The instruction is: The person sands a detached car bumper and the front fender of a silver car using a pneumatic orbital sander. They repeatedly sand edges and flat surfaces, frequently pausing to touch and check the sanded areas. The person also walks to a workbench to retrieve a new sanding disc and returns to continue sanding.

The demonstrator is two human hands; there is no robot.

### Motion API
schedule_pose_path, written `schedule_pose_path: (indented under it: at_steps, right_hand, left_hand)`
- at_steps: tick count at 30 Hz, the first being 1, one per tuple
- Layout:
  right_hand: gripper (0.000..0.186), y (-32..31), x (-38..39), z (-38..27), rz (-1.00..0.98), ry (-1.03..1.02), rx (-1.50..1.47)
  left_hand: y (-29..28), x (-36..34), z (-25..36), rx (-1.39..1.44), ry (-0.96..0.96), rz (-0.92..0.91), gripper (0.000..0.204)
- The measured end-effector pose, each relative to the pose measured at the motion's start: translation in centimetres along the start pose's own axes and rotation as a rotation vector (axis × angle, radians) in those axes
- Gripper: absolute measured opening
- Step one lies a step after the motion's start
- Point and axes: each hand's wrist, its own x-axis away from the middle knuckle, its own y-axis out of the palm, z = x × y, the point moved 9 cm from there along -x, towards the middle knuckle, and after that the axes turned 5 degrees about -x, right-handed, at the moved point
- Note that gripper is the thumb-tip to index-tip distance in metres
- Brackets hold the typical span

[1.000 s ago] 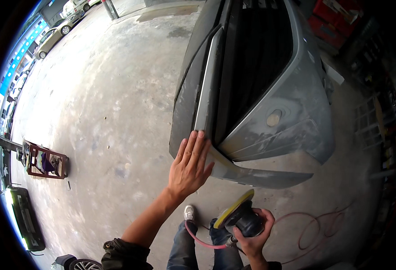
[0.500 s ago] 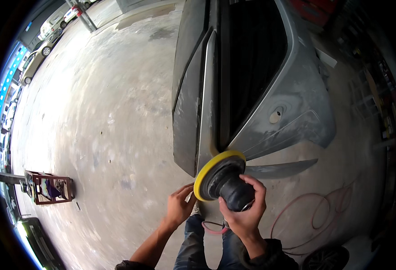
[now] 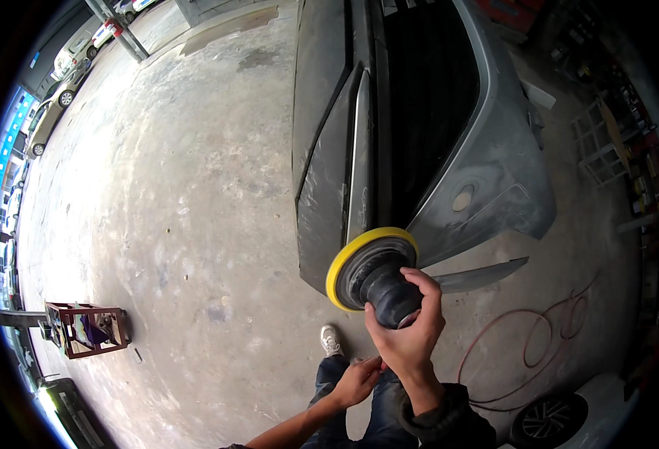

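My right hand grips a black sander with a round yellow-edged pad, held up over the lower end of the narrow trim strip on the grey, patchy-surfaced car body; whether the pad touches it is hidden. My left hand is lower, beside my right wrist, fingers closed on the red air hose. A dark window and a curved grey lower piece adjoin the trim.
Red hose coils lie on the concrete floor at right, near a car wheel. A dark red trolley stands left, parked cars and a post at upper left. Shelving lines the right.
My left hand has left the trim and dropped to the hose. My right hand has lifted the sander up and forward from beside my leg to the trim's lower end.
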Motion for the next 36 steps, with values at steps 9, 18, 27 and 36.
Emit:
schedule_pose_path:
  at_steps: [9, 18, 27, 36]
  right_hand:
    - [0.068, 1.3, -1.0, -0.8, 0.005, -0.058, 0.002]
    - [0.067, 1.9, -3.2, -1.9, 0.020, -0.077, -0.009]
    - [0.066, 2.3, -3.0, -2.4, -0.006, -0.103, 0.029]
    - [0.065, 2.7, -1.3, -1.5, -0.025, -0.102, 0.062]
  left_hand:
    - [-0.6, -0.4, 2.4, -0.071, 0.052, 0.065, 0.023]
    - [-1.7, -1.5, 2.8, -0.162, -0.107, 0.071, 0.024]
    - [-0.6, -1.3, 1.5, -0.154, -0.050, 0.111, 0.025]
    - [1.1, -1.5, -0.5, -0.006, -0.076, 0.153, 0.032]
